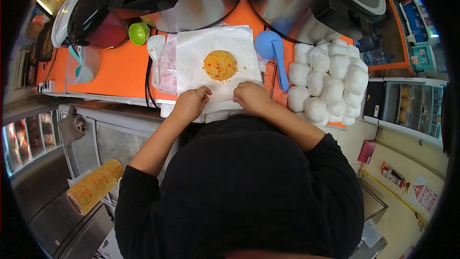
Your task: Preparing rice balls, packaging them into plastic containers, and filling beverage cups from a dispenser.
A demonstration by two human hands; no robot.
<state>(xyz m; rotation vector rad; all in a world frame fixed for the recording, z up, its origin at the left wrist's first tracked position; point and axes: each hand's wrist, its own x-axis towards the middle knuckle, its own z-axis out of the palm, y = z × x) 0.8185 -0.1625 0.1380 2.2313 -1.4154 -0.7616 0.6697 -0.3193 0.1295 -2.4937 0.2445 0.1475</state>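
Note:
A round mound of orange fried rice (220, 65) with red bits sits on the top sheet of a stack of white wrapping paper (190, 50). My left hand (193, 101) pinches the near edge of that sheet at its left. At the right of the same edge, my right hand (251, 95) also grips the paper between thumb and fingers. The near edge looks slightly lifted between the hands. A few loose grains lie around the mound.
White wrapped parcels (330, 79) are piled at right, beside a blue ladle (278, 55). Two large steel rice warmers (201, 0) stand behind. Left are a white rice paddle (155, 57), a green bowl (139, 33) and a clear plastic tub (84, 66) on the orange counter (118, 64).

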